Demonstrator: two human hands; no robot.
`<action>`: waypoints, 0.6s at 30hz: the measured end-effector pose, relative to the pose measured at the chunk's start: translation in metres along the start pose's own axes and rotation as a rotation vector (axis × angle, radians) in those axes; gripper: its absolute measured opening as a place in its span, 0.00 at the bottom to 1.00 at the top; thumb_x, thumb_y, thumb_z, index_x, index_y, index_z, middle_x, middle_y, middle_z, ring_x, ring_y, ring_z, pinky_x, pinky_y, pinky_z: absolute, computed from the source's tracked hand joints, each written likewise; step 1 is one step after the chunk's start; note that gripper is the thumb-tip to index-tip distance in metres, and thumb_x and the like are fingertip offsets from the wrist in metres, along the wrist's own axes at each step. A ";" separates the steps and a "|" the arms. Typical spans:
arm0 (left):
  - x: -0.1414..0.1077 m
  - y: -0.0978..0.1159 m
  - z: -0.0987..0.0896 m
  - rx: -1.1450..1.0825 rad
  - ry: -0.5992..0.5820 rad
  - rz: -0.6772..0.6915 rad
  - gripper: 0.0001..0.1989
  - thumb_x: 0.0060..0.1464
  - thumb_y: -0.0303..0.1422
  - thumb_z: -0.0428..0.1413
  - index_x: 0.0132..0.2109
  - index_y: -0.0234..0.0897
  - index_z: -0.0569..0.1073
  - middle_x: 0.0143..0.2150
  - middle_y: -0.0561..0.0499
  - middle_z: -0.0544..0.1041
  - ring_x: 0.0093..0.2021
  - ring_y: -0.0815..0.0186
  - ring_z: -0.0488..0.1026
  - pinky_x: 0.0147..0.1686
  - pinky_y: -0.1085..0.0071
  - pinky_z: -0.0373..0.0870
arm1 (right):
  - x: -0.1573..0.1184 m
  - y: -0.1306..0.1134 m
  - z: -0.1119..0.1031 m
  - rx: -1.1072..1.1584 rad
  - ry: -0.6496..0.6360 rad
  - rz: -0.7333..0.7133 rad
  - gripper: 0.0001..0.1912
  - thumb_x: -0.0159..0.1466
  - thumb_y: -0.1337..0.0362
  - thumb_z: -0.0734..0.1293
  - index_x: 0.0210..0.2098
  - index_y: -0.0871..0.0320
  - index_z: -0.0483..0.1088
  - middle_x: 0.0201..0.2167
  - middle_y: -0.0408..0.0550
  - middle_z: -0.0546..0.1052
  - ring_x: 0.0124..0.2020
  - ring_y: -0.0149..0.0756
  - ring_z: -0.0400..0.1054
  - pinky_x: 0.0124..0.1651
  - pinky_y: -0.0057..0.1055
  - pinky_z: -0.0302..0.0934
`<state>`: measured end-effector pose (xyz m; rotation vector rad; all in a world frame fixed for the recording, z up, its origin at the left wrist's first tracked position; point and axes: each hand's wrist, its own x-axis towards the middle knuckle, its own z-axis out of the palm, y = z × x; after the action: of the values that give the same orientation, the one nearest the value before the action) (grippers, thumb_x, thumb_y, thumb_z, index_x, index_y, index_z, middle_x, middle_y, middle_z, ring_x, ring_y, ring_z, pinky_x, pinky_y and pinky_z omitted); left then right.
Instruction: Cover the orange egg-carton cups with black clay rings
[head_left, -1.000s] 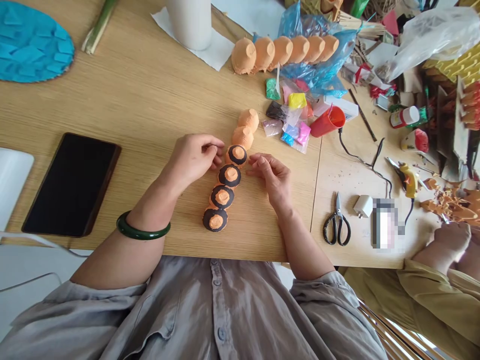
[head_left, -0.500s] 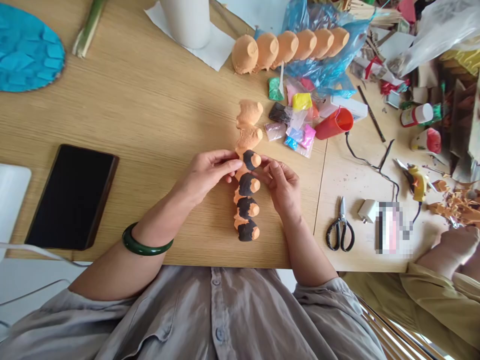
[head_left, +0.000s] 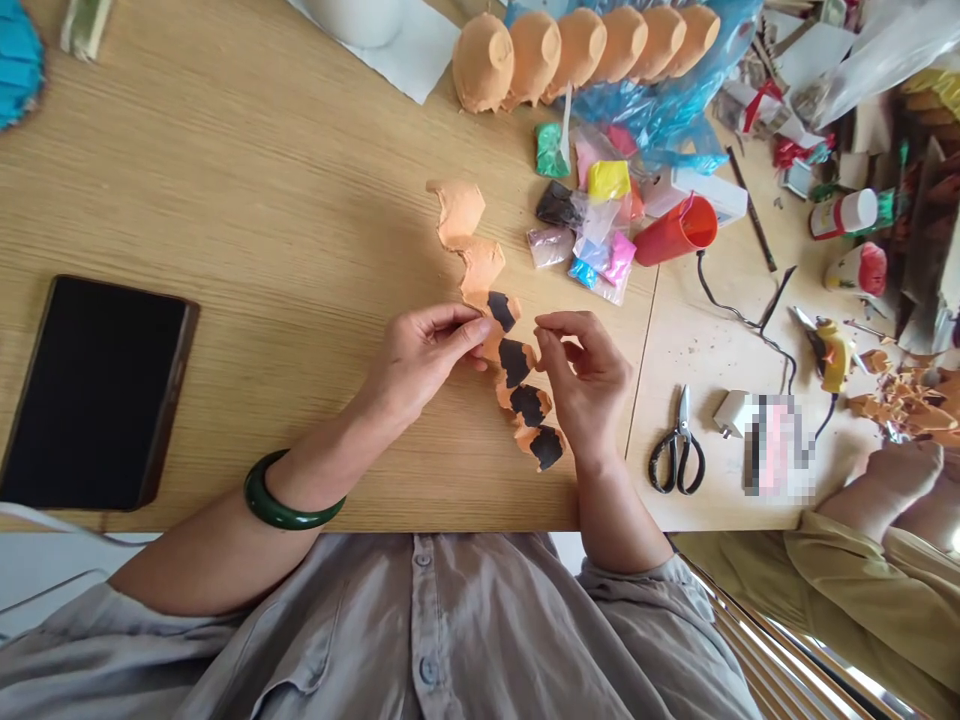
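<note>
A strip of orange egg-carton cups [head_left: 484, 262] slants over the tabletop in front of me, its lower cups bearing black patches [head_left: 516, 361]. My left hand [head_left: 431, 350] pinches its left edge near the middle, thumb on top. My right hand [head_left: 589, 375] is beside the strip's right edge, thumb and forefinger pressed together and the other fingers curled. Whatever that pinch may hold is too small to make out. Beyond the strip lie small bags of coloured clay, among them a black packet [head_left: 559, 204], a yellow packet [head_left: 608, 181] and a green packet [head_left: 551, 149].
A second orange row of cups [head_left: 536, 55] stands at the back. To the right are a red cup [head_left: 677, 230], black-handled scissors [head_left: 679, 450], a yellow glue gun [head_left: 834, 358] and a co-worker's hand [head_left: 906, 470]. A black tablet [head_left: 97, 390] lies at left.
The strip has turned, its near end swinging right and its far end left. My right hand has shifted slightly right, its thumb and forefinger now pinched together. The camera view has moved too.
</note>
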<state>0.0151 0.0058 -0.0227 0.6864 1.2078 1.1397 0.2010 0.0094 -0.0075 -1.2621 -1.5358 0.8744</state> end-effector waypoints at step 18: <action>-0.013 0.003 0.009 0.000 -0.017 0.063 0.19 0.54 0.50 0.76 0.34 0.39 0.84 0.33 0.52 0.84 0.32 0.67 0.80 0.38 0.70 0.82 | -0.007 -0.016 0.010 -0.347 0.031 -0.402 0.09 0.75 0.73 0.72 0.47 0.51 0.79 0.41 0.45 0.86 0.42 0.38 0.77 0.43 0.38 0.75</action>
<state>0.0233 -0.0044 -0.0132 0.7369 1.1787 1.1837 0.1864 -0.0008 0.0029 -1.1343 -1.8851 0.3375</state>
